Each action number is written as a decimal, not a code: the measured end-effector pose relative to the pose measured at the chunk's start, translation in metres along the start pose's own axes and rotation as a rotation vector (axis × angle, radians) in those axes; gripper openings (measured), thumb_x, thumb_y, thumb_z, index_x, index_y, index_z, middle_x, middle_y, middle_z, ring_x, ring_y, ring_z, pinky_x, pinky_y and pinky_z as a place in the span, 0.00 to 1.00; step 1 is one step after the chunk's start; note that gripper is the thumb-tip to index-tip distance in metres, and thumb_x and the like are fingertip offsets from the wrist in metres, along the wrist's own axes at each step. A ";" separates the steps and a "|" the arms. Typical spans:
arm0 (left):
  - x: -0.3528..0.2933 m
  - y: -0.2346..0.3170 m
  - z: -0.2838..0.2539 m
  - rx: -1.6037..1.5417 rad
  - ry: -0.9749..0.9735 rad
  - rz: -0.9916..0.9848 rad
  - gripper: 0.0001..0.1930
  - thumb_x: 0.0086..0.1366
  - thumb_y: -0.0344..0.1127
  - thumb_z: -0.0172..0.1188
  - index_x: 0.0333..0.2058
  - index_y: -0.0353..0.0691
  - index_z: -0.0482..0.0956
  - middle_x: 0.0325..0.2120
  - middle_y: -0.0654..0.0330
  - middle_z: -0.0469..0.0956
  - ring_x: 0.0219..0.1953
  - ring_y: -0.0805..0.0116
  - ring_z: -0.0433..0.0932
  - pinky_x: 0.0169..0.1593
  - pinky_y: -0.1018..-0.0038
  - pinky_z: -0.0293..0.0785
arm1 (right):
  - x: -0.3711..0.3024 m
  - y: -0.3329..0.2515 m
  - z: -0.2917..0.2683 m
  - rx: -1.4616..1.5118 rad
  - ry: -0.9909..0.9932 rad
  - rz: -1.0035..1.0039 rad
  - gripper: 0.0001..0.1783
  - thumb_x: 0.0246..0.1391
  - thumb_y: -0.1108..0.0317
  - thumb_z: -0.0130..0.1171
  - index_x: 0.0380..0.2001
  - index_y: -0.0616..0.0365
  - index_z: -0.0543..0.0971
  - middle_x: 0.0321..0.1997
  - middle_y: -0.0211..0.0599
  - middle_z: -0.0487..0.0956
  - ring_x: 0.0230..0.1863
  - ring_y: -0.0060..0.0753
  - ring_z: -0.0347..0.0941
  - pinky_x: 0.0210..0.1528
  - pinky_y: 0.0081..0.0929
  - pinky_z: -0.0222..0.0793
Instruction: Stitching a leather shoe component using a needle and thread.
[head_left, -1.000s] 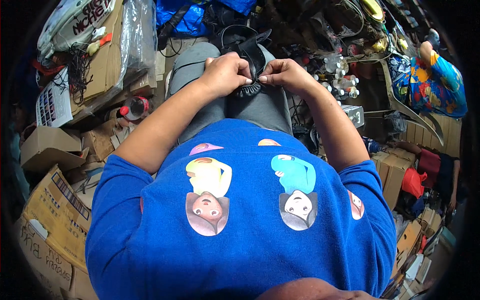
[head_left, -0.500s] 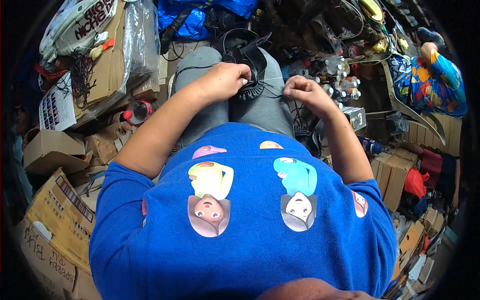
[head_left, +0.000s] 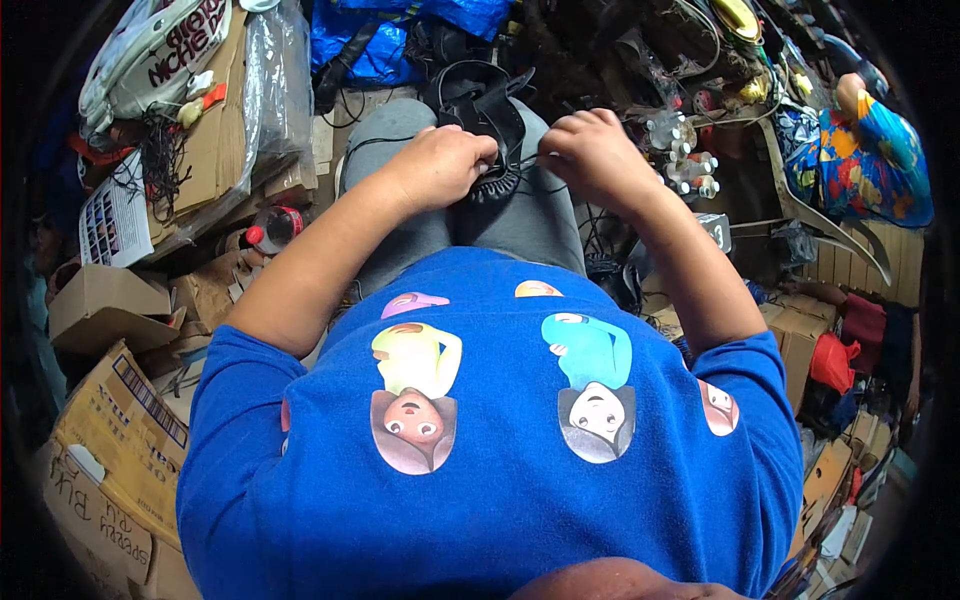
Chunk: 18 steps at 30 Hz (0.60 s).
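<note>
On my grey-trousered lap rests a black sandal [head_left: 505, 118] with straps; a row of looped stitches runs along its near edge. My left hand [head_left: 455, 163] is closed on the sandal's left side, fingertips by the stitches. To the right, just off the sandal, my right hand [head_left: 590, 150] is closed in a pinch, slightly blurred. A dark thread [head_left: 530, 162] runs between the stitched edge and the right fingers. A black cord [head_left: 385, 142] trails over my left thigh. Whether a needle or other small tool is in either hand cannot be made out.
Several small clear bottles [head_left: 690, 165] stand right of my knees. A blue plastic sheet [head_left: 375, 45] lies ahead. Cardboard [head_left: 205, 130] and a red-capped bottle [head_left: 275, 230] are at left. A person in a colourful garment [head_left: 865, 160] is at far right.
My right hand has moved left and slightly away from me, closer to the sandal, and its back has turned up. The pale straight line between the hands no longer shows. My left hand stays put.
</note>
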<state>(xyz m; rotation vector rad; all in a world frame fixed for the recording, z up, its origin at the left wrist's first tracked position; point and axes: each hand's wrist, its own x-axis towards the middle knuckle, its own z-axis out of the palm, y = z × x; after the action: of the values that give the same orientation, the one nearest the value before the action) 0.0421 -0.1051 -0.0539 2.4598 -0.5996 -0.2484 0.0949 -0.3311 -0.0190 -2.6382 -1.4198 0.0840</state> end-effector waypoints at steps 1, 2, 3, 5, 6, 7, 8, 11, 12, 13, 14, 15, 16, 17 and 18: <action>0.001 -0.002 0.001 0.002 -0.001 0.004 0.06 0.55 0.29 0.54 0.33 0.41 0.75 0.29 0.54 0.77 0.36 0.51 0.74 0.41 0.59 0.69 | 0.004 -0.007 0.003 -0.053 -0.038 -0.035 0.06 0.49 0.61 0.56 0.29 0.47 0.77 0.30 0.28 0.76 0.39 0.35 0.72 0.47 0.35 0.60; 0.001 -0.005 0.003 0.021 -0.002 0.046 0.06 0.55 0.29 0.54 0.33 0.41 0.75 0.29 0.55 0.77 0.36 0.52 0.73 0.41 0.60 0.68 | 0.008 -0.011 0.004 -0.105 -0.080 -0.074 0.05 0.49 0.61 0.55 0.28 0.47 0.76 0.28 0.27 0.76 0.38 0.33 0.73 0.45 0.34 0.60; 0.000 -0.007 0.003 0.040 -0.004 0.087 0.06 0.55 0.29 0.53 0.33 0.42 0.74 0.29 0.56 0.76 0.37 0.53 0.73 0.41 0.60 0.68 | 0.012 -0.014 0.005 -0.124 -0.160 -0.109 0.03 0.48 0.65 0.53 0.29 0.47 0.75 0.26 0.27 0.76 0.37 0.33 0.73 0.43 0.33 0.60; -0.004 -0.010 0.000 0.067 0.004 0.123 0.06 0.55 0.29 0.52 0.33 0.43 0.74 0.28 0.57 0.76 0.37 0.55 0.73 0.41 0.60 0.67 | 0.012 -0.010 0.008 -0.080 -0.134 -0.131 0.04 0.47 0.67 0.53 0.29 0.47 0.74 0.25 0.28 0.76 0.37 0.32 0.73 0.43 0.33 0.60; -0.008 -0.011 -0.002 0.093 0.011 0.160 0.07 0.55 0.28 0.51 0.33 0.44 0.74 0.28 0.57 0.75 0.38 0.56 0.72 0.42 0.61 0.66 | 0.010 -0.007 0.011 -0.034 -0.110 -0.152 0.04 0.46 0.68 0.53 0.29 0.47 0.73 0.25 0.28 0.75 0.37 0.32 0.72 0.43 0.32 0.60; -0.013 -0.011 -0.003 0.092 0.014 0.156 0.07 0.55 0.28 0.51 0.33 0.44 0.74 0.28 0.57 0.75 0.38 0.56 0.72 0.42 0.61 0.66 | 0.006 -0.002 0.014 -0.008 -0.074 -0.168 0.06 0.44 0.69 0.54 0.29 0.48 0.73 0.26 0.29 0.75 0.37 0.33 0.72 0.43 0.33 0.60; -0.021 -0.014 -0.006 0.164 0.088 0.192 0.07 0.53 0.28 0.51 0.32 0.44 0.74 0.27 0.59 0.75 0.37 0.58 0.73 0.41 0.63 0.66 | 0.002 0.003 0.016 -0.009 -0.074 -0.176 0.06 0.44 0.69 0.54 0.29 0.48 0.73 0.26 0.29 0.75 0.37 0.33 0.72 0.43 0.33 0.60; -0.058 -0.038 -0.028 0.339 0.101 0.107 0.08 0.51 0.27 0.50 0.31 0.44 0.74 0.26 0.61 0.73 0.36 0.59 0.73 0.40 0.63 0.66 | -0.023 0.026 0.020 0.002 -0.110 -0.040 0.10 0.42 0.71 0.54 0.32 0.50 0.73 0.27 0.32 0.75 0.39 0.37 0.72 0.50 0.36 0.59; -0.076 -0.050 -0.040 0.282 0.169 0.060 0.12 0.47 0.23 0.51 0.32 0.41 0.74 0.27 0.58 0.74 0.36 0.56 0.73 0.41 0.62 0.66 | -0.037 0.035 0.020 -0.049 -0.098 0.087 0.06 0.43 0.71 0.57 0.29 0.50 0.74 0.27 0.35 0.76 0.35 0.40 0.71 0.47 0.32 0.62; -0.092 -0.059 -0.053 0.208 0.196 -0.041 0.10 0.47 0.22 0.53 0.31 0.39 0.75 0.28 0.55 0.75 0.35 0.54 0.73 0.41 0.63 0.68 | -0.053 0.050 0.022 0.184 -0.126 0.322 0.04 0.45 0.69 0.58 0.27 0.52 0.75 0.26 0.33 0.76 0.32 0.37 0.70 0.44 0.29 0.63; -0.104 -0.068 -0.062 0.104 0.258 -0.074 0.07 0.52 0.23 0.56 0.31 0.37 0.76 0.29 0.56 0.77 0.35 0.60 0.75 0.40 0.68 0.69 | -0.062 0.058 0.023 0.419 -0.156 0.547 0.04 0.47 0.68 0.60 0.26 0.53 0.76 0.25 0.31 0.76 0.29 0.33 0.70 0.41 0.26 0.64; -0.103 -0.063 -0.071 -0.109 0.269 -0.178 0.04 0.55 0.25 0.57 0.31 0.36 0.77 0.30 0.58 0.77 0.36 0.64 0.75 0.41 0.70 0.69 | -0.060 0.056 0.019 0.770 -0.001 0.631 0.06 0.48 0.66 0.61 0.25 0.54 0.77 0.25 0.28 0.76 0.28 0.28 0.68 0.38 0.23 0.63; -0.100 -0.056 -0.084 -0.324 0.279 -0.279 0.03 0.57 0.27 0.57 0.31 0.36 0.77 0.30 0.59 0.77 0.36 0.68 0.75 0.41 0.72 0.69 | -0.054 0.055 0.012 1.118 0.164 0.706 0.08 0.50 0.63 0.62 0.25 0.56 0.78 0.25 0.25 0.75 0.27 0.22 0.67 0.36 0.20 0.63; -0.091 -0.043 -0.096 -0.508 0.272 -0.256 0.04 0.58 0.29 0.58 0.31 0.35 0.77 0.31 0.60 0.77 0.37 0.70 0.75 0.42 0.74 0.69 | -0.040 0.051 0.000 1.188 0.233 0.726 0.10 0.51 0.63 0.61 0.30 0.59 0.78 0.26 0.22 0.74 0.32 0.16 0.67 0.38 0.19 0.62; -0.074 -0.027 -0.104 -0.687 0.262 -0.220 0.05 0.59 0.30 0.58 0.31 0.34 0.77 0.31 0.61 0.77 0.38 0.73 0.74 0.43 0.75 0.69 | -0.029 0.058 0.006 1.449 0.319 0.663 0.11 0.51 0.63 0.62 0.31 0.59 0.78 0.30 0.27 0.76 0.34 0.19 0.69 0.41 0.19 0.63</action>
<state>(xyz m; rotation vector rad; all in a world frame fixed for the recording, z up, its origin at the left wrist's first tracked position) 0.0183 0.0013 0.0177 1.8401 -0.0943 -0.1752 0.1256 -0.3861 -0.0347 -1.5759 -0.0822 0.4976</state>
